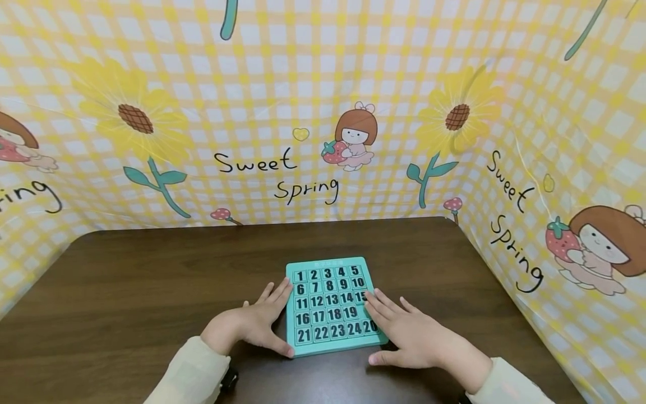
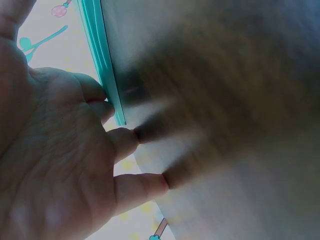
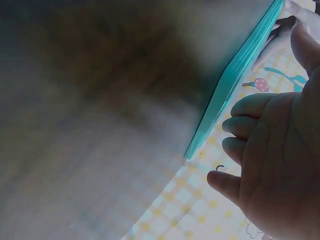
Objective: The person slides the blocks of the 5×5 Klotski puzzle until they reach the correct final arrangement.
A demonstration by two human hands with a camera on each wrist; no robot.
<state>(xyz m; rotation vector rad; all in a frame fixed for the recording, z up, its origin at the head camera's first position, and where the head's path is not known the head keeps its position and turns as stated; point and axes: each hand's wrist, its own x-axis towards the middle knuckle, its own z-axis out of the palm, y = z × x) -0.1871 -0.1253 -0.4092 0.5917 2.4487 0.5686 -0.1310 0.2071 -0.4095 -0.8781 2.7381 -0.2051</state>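
Note:
A teal number sliding puzzle point(image 1: 325, 312) lies flat on the brown table, its black-numbered tiles set in rows. An open slot is at the right end of the row after 19, and tile 20 sits at the lower right. My left hand point(image 1: 252, 325) is at the puzzle's left side, fingertips at the edge and thumb by the lower left corner. Over the right edge reaches my right hand point(image 1: 416, 336), its fingertips partly covering tile 15 and its thumb below the lower right corner. Both hands have fairly straight fingers. The wrist views show the puzzle's teal side edge point(image 3: 225, 90).
The dark wooden table point(image 1: 151, 280) extends around the puzzle. Behind it and to the right hangs a yellow checked cloth point(image 1: 262, 101) printed with sunflowers and figures. Light sleeves point(image 1: 194, 370) cover both forearms, and a black band point(image 1: 229, 380) shows at the left wrist.

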